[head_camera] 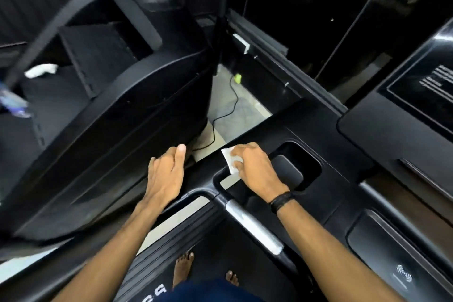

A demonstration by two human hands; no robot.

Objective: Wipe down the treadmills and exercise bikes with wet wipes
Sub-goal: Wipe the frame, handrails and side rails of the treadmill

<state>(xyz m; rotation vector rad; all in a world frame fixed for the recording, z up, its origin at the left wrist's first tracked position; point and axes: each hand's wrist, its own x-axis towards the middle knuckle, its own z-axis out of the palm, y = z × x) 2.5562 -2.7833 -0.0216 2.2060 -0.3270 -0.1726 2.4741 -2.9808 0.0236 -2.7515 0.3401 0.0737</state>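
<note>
- Right hand (252, 167): you are pressing a folded white wet wipe (229, 159) onto the matte black plastic treadmill console (318, 127), your fingers curling over it and pinning it at the console's left end, just beside a recessed cup-holder pocket (294, 167). You are wearing a black band (282, 200) on that wrist.
- Left hand (169, 171): you are holding it released, fingers straight and relaxed, grasping nothing, with the fingertips lying at the edge of the neighbouring black treadmill's console housing (110, 110).
- Silver-and-black handrail grip (252, 227): it is running below your right hand, towards your body.
- Glossy dark display screen (426, 81): it is sitting at the far right of the console you are wiping.
- Crumpled white cloth or wipe (40, 70): it is lying on the neighbouring machine, well apart from your hands.
- Black cable (228, 105): it is trailing across the pale floor between the two machines.
- Bare feet (183, 267): you are standing on the treadmill deck.
</note>
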